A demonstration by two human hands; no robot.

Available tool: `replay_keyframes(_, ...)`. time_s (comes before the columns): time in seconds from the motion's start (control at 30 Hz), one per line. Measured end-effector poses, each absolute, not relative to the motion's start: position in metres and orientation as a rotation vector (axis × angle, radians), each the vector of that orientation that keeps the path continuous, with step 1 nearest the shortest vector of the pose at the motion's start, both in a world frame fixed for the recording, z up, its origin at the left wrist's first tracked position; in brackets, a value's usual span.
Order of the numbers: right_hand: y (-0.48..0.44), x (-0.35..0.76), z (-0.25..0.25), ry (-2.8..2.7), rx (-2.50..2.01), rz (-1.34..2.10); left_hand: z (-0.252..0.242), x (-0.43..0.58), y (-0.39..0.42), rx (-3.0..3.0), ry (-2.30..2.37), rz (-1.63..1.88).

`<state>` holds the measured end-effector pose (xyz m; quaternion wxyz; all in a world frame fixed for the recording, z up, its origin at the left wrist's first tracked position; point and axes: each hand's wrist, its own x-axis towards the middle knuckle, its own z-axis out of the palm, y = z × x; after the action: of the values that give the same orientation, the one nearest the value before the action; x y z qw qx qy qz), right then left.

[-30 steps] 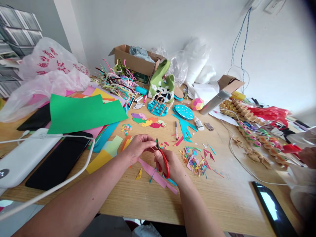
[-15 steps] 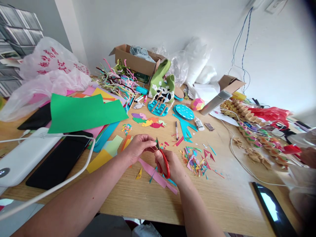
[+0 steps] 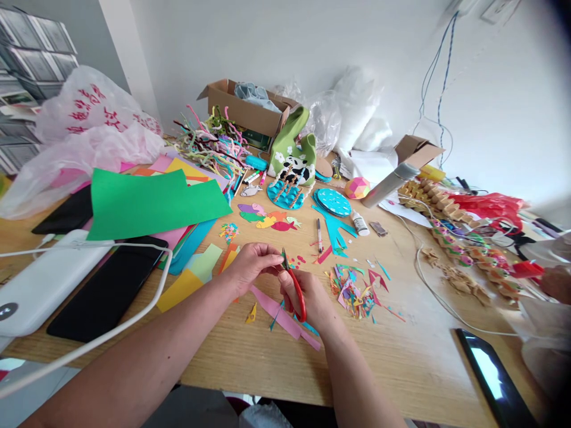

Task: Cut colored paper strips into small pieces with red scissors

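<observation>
My right hand (image 3: 312, 297) grips red-handled scissors (image 3: 297, 291), blades pointing up and away from me. My left hand (image 3: 250, 264) pinches a tiny piece of paper at the blade tips; the piece is too small to name its colour. Both hands hover just above the wooden table (image 3: 250, 356). Under them lies a pink paper strip (image 3: 274, 310) with a yellow scrap (image 3: 252, 314) beside it. A heap of coloured paper offcuts (image 3: 352, 291) sits just right of my right hand.
Green paper sheets (image 3: 147, 202) and other coloured sheets lie at left, beside a white device (image 3: 40, 285) and a black tablet (image 3: 107, 291). Paper fish (image 3: 267, 217), a panda craft (image 3: 292, 172), boxes and bags fill the back. A phone (image 3: 491, 374) lies front right. Another person's hand (image 3: 557, 282) shows at the right edge.
</observation>
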<state>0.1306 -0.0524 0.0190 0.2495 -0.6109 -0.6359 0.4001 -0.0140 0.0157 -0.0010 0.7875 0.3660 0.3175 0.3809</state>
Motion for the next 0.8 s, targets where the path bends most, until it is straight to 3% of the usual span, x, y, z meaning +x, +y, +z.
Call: replay_keyframes(0.8, -0.054, 0.1307, 0.0202, -1.754, -1.697, 1.061, 0.003, -0.0145, 0.0162, 0.772, 0.709, 0.827)
